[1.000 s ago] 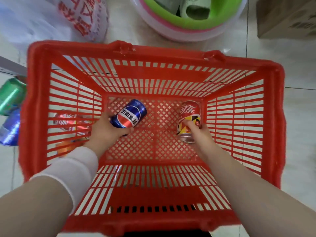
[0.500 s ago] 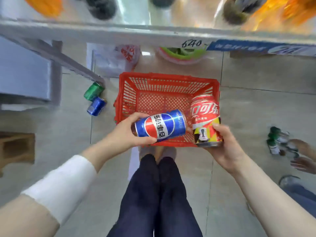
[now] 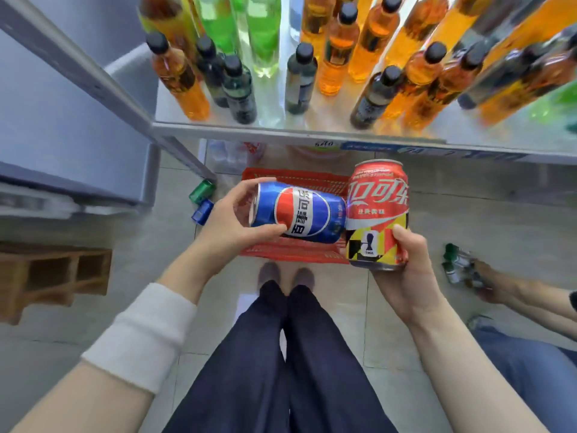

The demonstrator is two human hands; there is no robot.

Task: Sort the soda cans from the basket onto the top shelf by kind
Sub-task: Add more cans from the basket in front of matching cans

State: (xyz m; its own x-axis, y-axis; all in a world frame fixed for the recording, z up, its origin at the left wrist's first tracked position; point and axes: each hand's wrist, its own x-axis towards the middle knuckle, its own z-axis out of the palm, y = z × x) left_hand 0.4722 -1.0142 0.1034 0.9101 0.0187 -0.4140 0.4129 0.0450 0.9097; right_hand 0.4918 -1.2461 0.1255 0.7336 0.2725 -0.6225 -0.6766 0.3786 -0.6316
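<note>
1. While both hands hang above the red basket (image 3: 295,179) on the floor, each grasps one can. Head view: left hand (image 3: 231,223) pinches the blue can (image 3: 301,214) by its end, lying sideways; right hand (image 3: 409,270) cups the red can (image 3: 376,214) upright from below. Cans touch at the red one's side.
2. Risk: blue can's held w/ thumb & fingertips only; prob. slips if it's swung up fast, dropping into the basket or onto the feet.
3. Shelf (image 3: 281,131) ahead is packed w/ bottles (image 3: 299,79) near its front edge; a careless reach could knock one over.
4. Top shelf isn't visible, so can't tell where the kinds go; mixing is possible.
5. Green & blue cans (image 3: 203,200) lie loose on the floor by the shelf's left post, a trip hazard.
</note>
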